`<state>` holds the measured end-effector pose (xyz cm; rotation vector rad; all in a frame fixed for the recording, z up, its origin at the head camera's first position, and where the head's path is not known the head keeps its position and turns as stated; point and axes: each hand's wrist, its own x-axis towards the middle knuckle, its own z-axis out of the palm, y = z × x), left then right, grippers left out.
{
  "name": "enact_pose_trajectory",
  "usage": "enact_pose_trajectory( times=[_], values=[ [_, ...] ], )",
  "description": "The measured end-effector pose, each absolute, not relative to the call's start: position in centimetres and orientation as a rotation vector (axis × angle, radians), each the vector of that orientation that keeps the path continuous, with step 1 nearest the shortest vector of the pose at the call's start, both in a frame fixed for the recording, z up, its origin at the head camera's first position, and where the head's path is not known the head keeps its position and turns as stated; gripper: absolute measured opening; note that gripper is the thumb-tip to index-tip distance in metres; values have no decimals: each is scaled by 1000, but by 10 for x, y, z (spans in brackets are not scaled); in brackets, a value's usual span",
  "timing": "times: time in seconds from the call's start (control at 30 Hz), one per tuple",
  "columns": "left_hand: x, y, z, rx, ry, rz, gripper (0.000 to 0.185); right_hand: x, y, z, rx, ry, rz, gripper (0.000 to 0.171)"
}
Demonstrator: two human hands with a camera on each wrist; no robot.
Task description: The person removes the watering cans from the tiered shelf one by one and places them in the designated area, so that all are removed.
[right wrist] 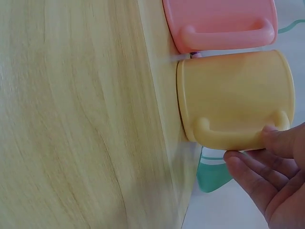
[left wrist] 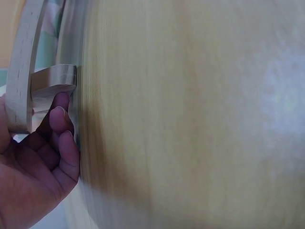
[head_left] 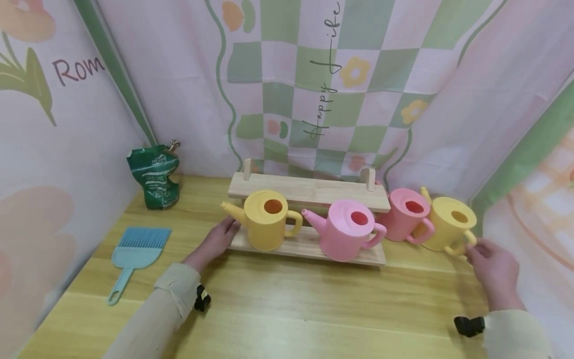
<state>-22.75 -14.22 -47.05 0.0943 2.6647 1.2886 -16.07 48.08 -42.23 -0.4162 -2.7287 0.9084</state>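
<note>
Head view shows a small wooden shelf (head_left: 309, 192) standing on the counter (head_left: 287, 299), with two watering cans already on its lower board: a yellow watering can (head_left: 266, 219) at the left end and a pink watering can (head_left: 347, 229) toward the right. Two more stand on the counter just beside the shelf's right end, a second pink can (head_left: 408, 214) and, touching it, a second yellow can (head_left: 448, 223).

The right hand (head_left: 491, 264) is at the handle of that second yellow can; in the right wrist view its fingertips (right wrist: 281, 140) touch the handle's end while the other fingers lie fairly straight, so the grip is not closed round it yet. The left hand (head_left: 217, 239) rests against the left end of the shelf, fingers loosely curled against the wood (left wrist: 59, 119), steadying rather than clasping.

As a judgement, the work is about half done: two cans shelved, two not yet lifted, and the upper board bare. A green bag (head_left: 154, 174) and a blue brush (head_left: 136, 252) lie well apart at the left, untouched.
</note>
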Motion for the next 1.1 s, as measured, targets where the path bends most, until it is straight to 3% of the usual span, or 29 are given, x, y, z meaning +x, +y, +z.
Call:
enact_pose_trajectory(
  times=[0.3, 0.6, 0.77, 1.1],
  values=[
    [-228, -142, -472, 102, 2664, 1290, 63, -158, 474, -410, -425, -2769, 677, 51],
    [-228, -142, -471, 108, 2656, 1305, 63, -150, 421, -374, -441, -2588, 749, 47],
    [-227, -142, -471, 116, 2665, 1305, 63, -152, 387, -371, -278, -2516, 744, 36],
    [-228, -144, -471, 128, 2657, 1312, 64, -153, 342, -372, 119, -2558, 900, 34]
  ],
)
